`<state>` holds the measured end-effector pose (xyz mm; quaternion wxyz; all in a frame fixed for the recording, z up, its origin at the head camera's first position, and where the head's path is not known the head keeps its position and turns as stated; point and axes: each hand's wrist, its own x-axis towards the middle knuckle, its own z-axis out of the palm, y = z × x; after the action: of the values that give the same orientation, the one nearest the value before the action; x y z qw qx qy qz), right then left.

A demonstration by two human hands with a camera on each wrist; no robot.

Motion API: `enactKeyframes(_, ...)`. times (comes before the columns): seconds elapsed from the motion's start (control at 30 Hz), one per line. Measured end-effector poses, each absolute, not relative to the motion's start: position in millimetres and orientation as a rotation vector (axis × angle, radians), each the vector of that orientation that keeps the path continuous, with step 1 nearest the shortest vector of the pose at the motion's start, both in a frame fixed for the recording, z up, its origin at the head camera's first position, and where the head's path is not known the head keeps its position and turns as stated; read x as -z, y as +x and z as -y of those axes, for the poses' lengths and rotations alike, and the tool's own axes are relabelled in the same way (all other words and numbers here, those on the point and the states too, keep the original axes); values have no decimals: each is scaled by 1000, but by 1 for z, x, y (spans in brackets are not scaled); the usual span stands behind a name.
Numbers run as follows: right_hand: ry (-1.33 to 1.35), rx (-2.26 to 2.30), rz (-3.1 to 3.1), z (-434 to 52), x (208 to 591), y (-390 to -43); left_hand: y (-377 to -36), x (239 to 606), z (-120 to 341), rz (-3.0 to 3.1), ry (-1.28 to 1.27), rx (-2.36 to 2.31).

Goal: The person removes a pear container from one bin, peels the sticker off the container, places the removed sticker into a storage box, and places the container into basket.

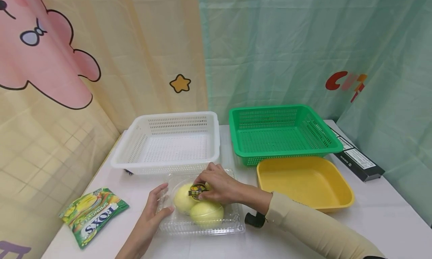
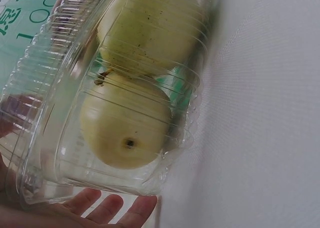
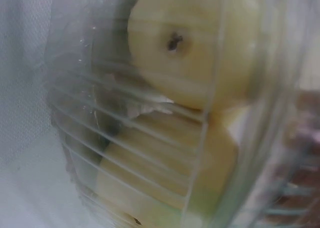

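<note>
Head view: clamshell [image 1: 202,221] lies between both hands' grip.

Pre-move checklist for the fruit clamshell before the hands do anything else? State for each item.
1. Left hand steadies the clear clamshell at its left edge: ok.
2. Right hand is on the lid at the dark sticker: ok; whether it pinches the sticker, cannot tell.
3. Clamshell lies flat on the white table: ok.
4. Lid closed over the pale yellow fruits: looks closed; latch state cannot tell.
5. White basket, green basket and yellow tray hold nothing visible: ok.
6. Candy bag lies apart from the clamshell: ok.
</note>
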<state>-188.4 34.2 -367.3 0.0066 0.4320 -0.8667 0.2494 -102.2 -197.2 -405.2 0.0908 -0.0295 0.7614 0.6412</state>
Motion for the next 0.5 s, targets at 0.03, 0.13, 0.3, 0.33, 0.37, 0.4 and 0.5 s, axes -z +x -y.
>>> enactKeyframes(0.03,1351,-779,2713,-34,367,-188,-102,405,197,-2264,-86,-1906)
enactKeyframes(0.13,1348,-782,2718,-34,367,-188,-102,406,198,-2266,-76,-1906)
enactKeyframes(0.3,1342,-783,2724,-34,367,-188,-102,406,198,-2268,-70,-1898)
enactKeyframes(0.33,1343,-786,2721,-34,367,-188,-102,405,198,-2268,-73,-1895)
enactKeyframes(0.37,1343,-787,2719,-34,367,-188,-102,405,198,-2269,-76,-1892)
enactKeyframes(0.4,1344,-786,2713,-35,367,-188,-102,405,198,-2269,-79,-1891)
enactKeyframes(0.5,1354,-791,2690,-35,368,-188,-102,405,198,-2269,-85,-1890)
